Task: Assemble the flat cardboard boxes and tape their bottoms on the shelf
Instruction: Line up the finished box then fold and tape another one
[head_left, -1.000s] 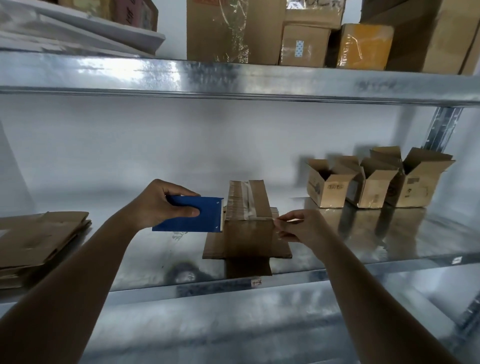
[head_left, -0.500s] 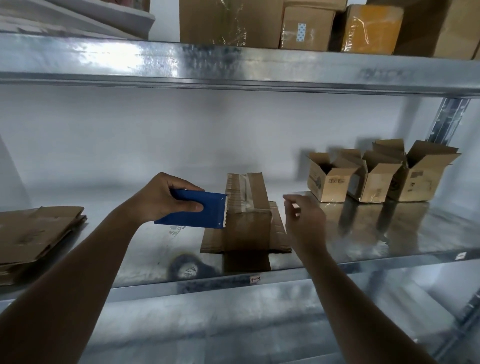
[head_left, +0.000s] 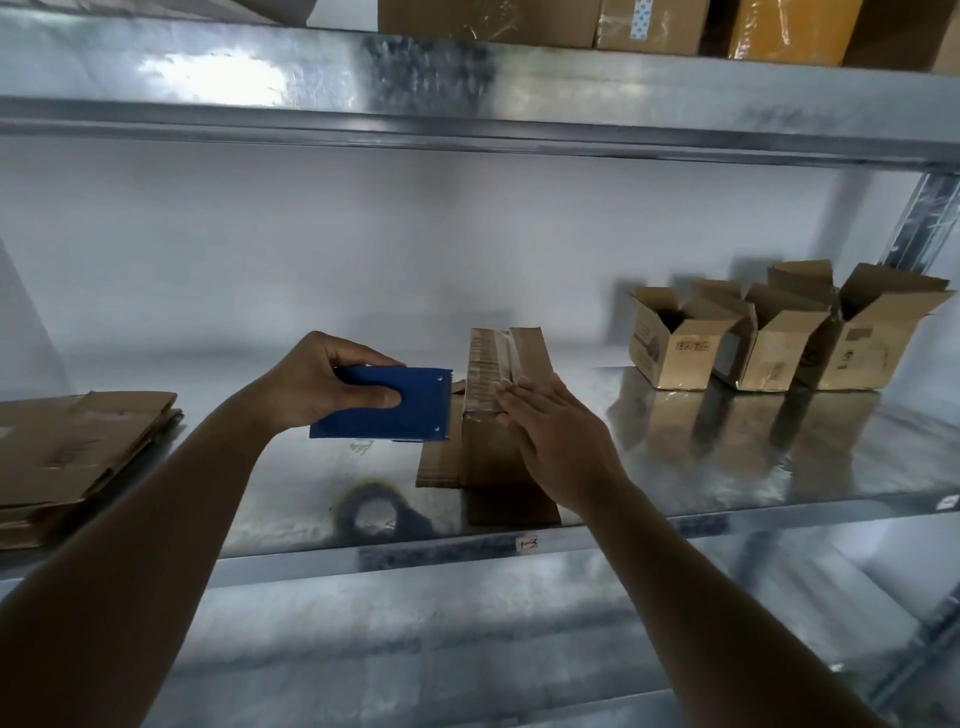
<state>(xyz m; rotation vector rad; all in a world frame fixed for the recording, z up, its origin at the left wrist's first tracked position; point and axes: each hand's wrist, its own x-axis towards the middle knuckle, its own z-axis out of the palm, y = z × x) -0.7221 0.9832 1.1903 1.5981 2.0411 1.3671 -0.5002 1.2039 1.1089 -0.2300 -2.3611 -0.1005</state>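
A: Where's the box being worked on?

B: The cardboard box (head_left: 501, 384) stands upside down near the middle of the metal shelf (head_left: 727, 457), close to its front edge, with its bottom flaps closed on top. A strip of clear tape (head_left: 503, 345) runs along the seam. The open flaps underneath spread flat on the shelf.

A: And the hands?

B: The left hand (head_left: 322, 379) grips a blue tape dispenser (head_left: 387, 410), thumb on the near face and fingers curled over the top; its toothed edge sits just beside the box's left side. The right hand (head_left: 556, 431) lies flat with straight fingers on the near top edge of the box, pressing on the tape (the fingertips look a little blurred).

A: Anything else on that shelf?

B: A stack of flat cardboard boxes (head_left: 78, 447) at the far left, well apart from the hands. At the right, three assembled boxes (head_left: 779, 338) stand side by side with their top flaps open. On the shelf above, more cartons (head_left: 488, 21) sit in a row, only their lower parts visible.
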